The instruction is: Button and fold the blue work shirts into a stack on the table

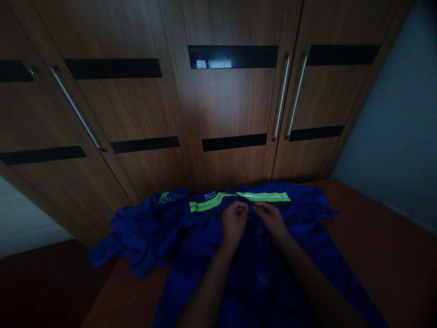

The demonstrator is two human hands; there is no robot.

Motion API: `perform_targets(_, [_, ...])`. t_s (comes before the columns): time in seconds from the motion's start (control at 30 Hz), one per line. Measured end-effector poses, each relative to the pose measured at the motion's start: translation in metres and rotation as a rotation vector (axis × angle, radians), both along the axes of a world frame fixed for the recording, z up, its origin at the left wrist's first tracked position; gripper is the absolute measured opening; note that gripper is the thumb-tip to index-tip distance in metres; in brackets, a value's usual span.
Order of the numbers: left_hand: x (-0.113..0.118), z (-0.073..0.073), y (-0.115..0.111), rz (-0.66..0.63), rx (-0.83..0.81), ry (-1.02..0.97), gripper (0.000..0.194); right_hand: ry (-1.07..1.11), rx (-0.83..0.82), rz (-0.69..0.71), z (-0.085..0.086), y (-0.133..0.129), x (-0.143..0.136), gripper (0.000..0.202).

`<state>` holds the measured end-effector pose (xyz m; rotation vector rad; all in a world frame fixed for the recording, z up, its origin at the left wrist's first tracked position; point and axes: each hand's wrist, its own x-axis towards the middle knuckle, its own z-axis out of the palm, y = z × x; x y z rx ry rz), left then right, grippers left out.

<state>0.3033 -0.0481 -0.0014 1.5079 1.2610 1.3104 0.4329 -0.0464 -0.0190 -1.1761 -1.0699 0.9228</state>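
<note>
A blue work shirt (205,246) with yellow-green and silver reflective strips across its chest lies spread out, collar toward the wardrobe. Round buttons run down its front, below my hands. My left hand (235,221) is closed, its thumb and fingertips pinching the front edge near the upper chest. Just to its right, my right hand (271,218) pinches the same front opening, fingertips almost meeting the left ones. Whether a button is between the fingers is too dark and small to tell. A second blue garment (143,228) lies crumpled at the left, against the shirt's sleeve.
The clothes rest on a reddish-brown surface (382,255). Behind it stands a wooden wardrobe (232,105) with black strips and long metal handles. A pale wall (396,136) is at the right, and a dark floor area shows at the lower left.
</note>
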Motion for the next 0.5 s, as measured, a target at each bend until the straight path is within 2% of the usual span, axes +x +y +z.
perform_targets(0.23, [-0.0010,0.0015,0.0011,-0.013,0.006,-0.024,0.007,-0.074,0.010,-0.032,-0.0002,0.0006,0.0023,0.035])
perform_targets(0.5, [-0.0018,0.0035,-0.0030,0.002,0.028,0.078,0.009,-0.126,0.044,0.003,0.0042,-0.0029,-0.0011,0.039])
